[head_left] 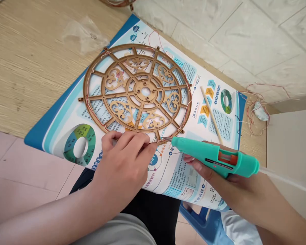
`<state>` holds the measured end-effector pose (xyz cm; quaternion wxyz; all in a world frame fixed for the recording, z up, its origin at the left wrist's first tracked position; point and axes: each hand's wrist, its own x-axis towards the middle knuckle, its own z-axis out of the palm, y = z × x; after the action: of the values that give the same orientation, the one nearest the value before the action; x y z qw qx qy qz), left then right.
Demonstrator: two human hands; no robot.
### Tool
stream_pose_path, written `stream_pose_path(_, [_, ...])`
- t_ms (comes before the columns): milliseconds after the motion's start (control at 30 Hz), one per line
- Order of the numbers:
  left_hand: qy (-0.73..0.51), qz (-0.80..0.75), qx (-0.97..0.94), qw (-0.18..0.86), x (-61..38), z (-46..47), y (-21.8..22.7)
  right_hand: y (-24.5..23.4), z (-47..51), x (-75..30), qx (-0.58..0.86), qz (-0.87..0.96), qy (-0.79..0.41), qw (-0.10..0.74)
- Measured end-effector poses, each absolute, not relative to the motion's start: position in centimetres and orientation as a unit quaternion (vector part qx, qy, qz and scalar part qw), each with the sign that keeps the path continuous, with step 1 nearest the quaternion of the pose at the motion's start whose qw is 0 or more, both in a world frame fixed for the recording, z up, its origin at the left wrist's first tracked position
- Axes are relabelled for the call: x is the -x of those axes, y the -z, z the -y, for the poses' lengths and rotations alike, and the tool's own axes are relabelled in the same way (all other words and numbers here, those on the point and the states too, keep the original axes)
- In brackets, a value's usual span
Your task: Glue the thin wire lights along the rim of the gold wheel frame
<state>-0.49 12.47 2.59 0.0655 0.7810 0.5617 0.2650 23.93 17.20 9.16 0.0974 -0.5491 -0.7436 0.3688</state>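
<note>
A bronze-coloured round openwork frame (pixel 146 100), with spokes and scroll ornaments, lies flat on a printed poster (pixel 168 183). Thin red and white wire (pixel 88 103) runs around its outer ring. My left hand (pixel 127 158) is closed at the ring's near edge, its curled fingertips pressed there; what lies under them is partly hidden. In my right hand (pixel 206 173) is a teal hot glue gun (pixel 206 151). Its metal nozzle points left, at the ring's near edge just right of my left fingers. A clear glue stick (pixel 283 175) sticks out of its back.
A thin wooden stick (pixel 211 115) lies on the poster at the right. Loose red and white wires (pixel 252 115) lie by the wall. A clear plastic bag (pixel 84 34) rests on the wooden table (pixel 28 68). Below is a blue stool (pixel 206 221).
</note>
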Motion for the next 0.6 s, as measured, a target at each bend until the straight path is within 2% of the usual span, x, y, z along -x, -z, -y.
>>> stream_pose_path(133, [-0.265,-0.564,-0.778,0.073,0.5,-12.6,-2.6,-9.8,-17.7,-23.4,0.541,0.738,-0.398,0.053])
stream_pose_path(600, [-0.264,-0.565,-0.778,0.076,0.7,-12.7,-2.7,-10.1,-16.5,-22.5,0.504,0.787,-0.352,0.049])
